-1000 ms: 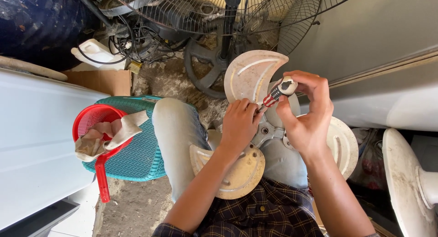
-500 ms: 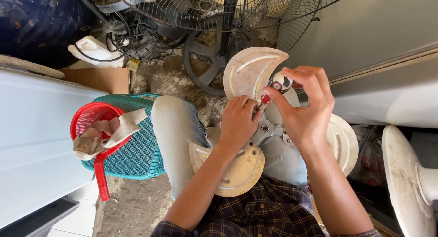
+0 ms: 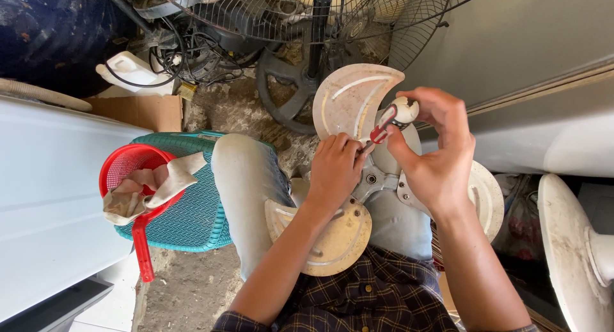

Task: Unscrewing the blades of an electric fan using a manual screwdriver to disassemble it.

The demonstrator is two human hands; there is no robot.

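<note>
The right hand (image 3: pixel 441 159) is gripping a screwdriver (image 3: pixel 391 120) by its red-and-white handle; the left hand (image 3: pixel 336 169) is closing on the fan blade (image 3: pixel 348 99) resting across the lap, steadying its tip. Keeping the driver square should prevent slipping. The curved blades are looking dusty, cream, plastic.

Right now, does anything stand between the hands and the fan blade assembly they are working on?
Nothing visible does. The left hand rests directly on the fan blade assembly near its hub, and the right hand holds a red-and-white screwdriver angled down toward the hub. The tip is hidden by the left fingers.
</note>
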